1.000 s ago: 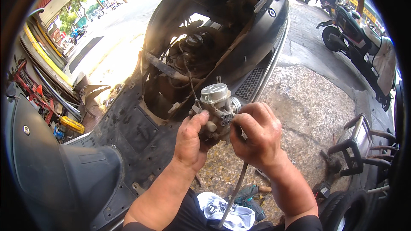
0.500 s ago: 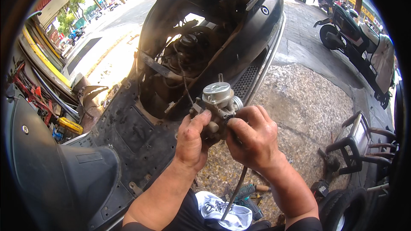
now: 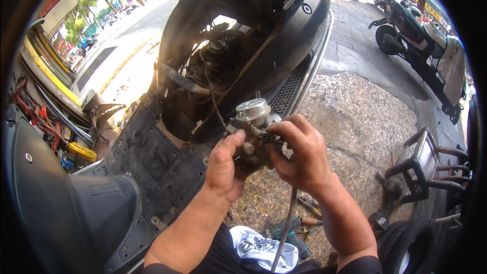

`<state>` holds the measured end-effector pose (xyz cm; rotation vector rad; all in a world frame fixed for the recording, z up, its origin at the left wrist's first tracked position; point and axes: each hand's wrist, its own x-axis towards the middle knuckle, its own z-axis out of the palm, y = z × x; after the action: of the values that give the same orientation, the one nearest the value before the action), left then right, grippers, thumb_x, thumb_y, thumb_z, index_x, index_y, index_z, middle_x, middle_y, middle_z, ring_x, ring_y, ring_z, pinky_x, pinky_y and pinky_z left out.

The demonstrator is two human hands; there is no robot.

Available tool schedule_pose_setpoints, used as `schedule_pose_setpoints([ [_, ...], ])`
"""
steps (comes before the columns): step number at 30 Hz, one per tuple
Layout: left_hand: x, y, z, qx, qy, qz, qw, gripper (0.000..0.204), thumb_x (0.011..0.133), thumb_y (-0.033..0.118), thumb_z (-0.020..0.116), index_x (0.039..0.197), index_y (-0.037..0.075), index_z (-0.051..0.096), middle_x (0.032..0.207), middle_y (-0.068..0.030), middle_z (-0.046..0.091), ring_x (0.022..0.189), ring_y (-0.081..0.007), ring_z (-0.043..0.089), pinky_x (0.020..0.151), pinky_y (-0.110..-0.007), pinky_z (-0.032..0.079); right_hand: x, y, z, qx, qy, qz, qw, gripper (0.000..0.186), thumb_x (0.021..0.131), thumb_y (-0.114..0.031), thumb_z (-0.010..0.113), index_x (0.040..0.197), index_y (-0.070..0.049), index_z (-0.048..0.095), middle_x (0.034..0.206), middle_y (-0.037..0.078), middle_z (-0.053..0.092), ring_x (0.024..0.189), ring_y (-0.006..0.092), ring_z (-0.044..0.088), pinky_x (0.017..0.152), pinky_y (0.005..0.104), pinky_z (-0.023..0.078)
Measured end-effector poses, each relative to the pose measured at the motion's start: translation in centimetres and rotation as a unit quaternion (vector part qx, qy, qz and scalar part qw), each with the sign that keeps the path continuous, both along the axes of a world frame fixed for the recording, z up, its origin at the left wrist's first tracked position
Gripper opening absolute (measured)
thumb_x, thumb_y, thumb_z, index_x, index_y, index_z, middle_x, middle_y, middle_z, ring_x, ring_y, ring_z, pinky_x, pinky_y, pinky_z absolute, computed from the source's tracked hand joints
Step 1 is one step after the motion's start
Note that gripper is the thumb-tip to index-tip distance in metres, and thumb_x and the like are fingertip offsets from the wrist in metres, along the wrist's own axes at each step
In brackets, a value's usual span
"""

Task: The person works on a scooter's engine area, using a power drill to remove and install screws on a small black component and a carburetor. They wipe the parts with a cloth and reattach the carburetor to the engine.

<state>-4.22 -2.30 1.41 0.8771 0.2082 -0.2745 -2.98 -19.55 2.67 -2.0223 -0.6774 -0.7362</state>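
A grey metal carburetor (image 3: 252,111) with a round silver cap is held between my hands, in front of the open black scooter body (image 3: 238,40). My left hand (image 3: 224,165) grips its left side, thumb by a bracket where a thin cable rises toward the engine (image 3: 215,53). My right hand (image 3: 299,152) is closed on its right side, fingertips at a small black fitting (image 3: 269,138). A dark hose (image 3: 287,223) hangs down below my right hand; its upper end is hidden.
A footboard (image 3: 157,167) and seat part (image 3: 86,213) lie left, beside a tool pile (image 3: 56,132). Right are a metal rack (image 3: 421,162), tyres (image 3: 406,248) and a parked scooter (image 3: 421,50). A cordless drill (image 3: 289,233), pliers (image 3: 309,203) and white cloth (image 3: 253,248) lie low.
My right fingertips have shifted up and over the fitting, the index finger now reaching further across it. The carburetor has moved slightly left, and the view has shifted a little.
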Motion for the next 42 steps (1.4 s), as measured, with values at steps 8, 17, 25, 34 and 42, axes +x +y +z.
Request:
schedule_pose_setpoints([
  [8, 0.0, 0.1, -0.4, 0.007, 0.004, 0.011, 1.000, 0.028, 0.094, 0.033, 0.058, 0.110, 0.010, 0.062, 0.098, -0.0044, 0.066, 0.089, -0.0184, 0.063, 0.083, -0.037, 0.053, 0.3, -0.3, -0.3, -0.016, 0.024, 0.010, 1.000, 0.018, 0.073, -0.003, 0.075, 0.085, -0.006, 0.062, 0.082, 0.011, 0.058, 0.075, 0.0320, 0.062, 0.062, 0.0417, 0.050],
  [17, 0.0, -0.3, -0.1, -0.020, -0.019, 0.002, 1.000, 0.029, 0.094, 0.033, 0.057, 0.111, 0.010, 0.063, 0.103, -0.0055, 0.066, 0.094, -0.0193, 0.063, 0.087, -0.038, 0.051, 0.8, -0.5, -0.2, 0.018, -0.057, 0.001, 0.998, 0.023, 0.068, 0.004, 0.075, 0.085, -0.005, 0.063, 0.080, 0.009, 0.063, 0.071, 0.0285, 0.063, 0.061, 0.0378, 0.050],
  [25, 0.0, 0.0, -0.2, 0.005, -0.012, 0.010, 1.000, 0.030, 0.095, 0.034, 0.057, 0.113, 0.011, 0.062, 0.103, -0.0052, 0.066, 0.094, -0.0199, 0.063, 0.086, -0.040, 0.052, 0.1, 0.0, -0.1, -0.064, -0.096, -0.028, 0.993, 0.023, 0.070, 0.003, 0.073, 0.090, -0.005, 0.065, 0.079, 0.009, 0.062, 0.070, 0.0282, 0.061, 0.060, 0.0376, 0.050],
  [34, 0.0, 0.3, -0.5, 0.019, -0.035, 0.022, 0.999, 0.029, 0.095, 0.032, 0.057, 0.114, 0.011, 0.062, 0.102, -0.0056, 0.067, 0.091, -0.0195, 0.064, 0.083, -0.040, 0.053, -0.4, 0.9, 0.0, -0.026, -0.041, -0.015, 0.999, 0.021, 0.071, -0.002, 0.072, 0.089, -0.007, 0.064, 0.078, 0.010, 0.057, 0.072, 0.0299, 0.059, 0.061, 0.0402, 0.050],
  [42, -0.1, 0.3, -0.2, 0.009, -0.012, 0.022, 1.000, 0.031, 0.094, 0.035, 0.056, 0.112, 0.010, 0.061, 0.102, -0.0058, 0.065, 0.092, -0.0204, 0.063, 0.085, -0.039, 0.052, 0.0, 0.3, 0.1, 0.001, 0.007, 0.035, 0.999, 0.018, 0.073, -0.003, 0.073, 0.090, -0.006, 0.067, 0.079, 0.011, 0.058, 0.073, 0.0323, 0.061, 0.062, 0.0416, 0.050],
])
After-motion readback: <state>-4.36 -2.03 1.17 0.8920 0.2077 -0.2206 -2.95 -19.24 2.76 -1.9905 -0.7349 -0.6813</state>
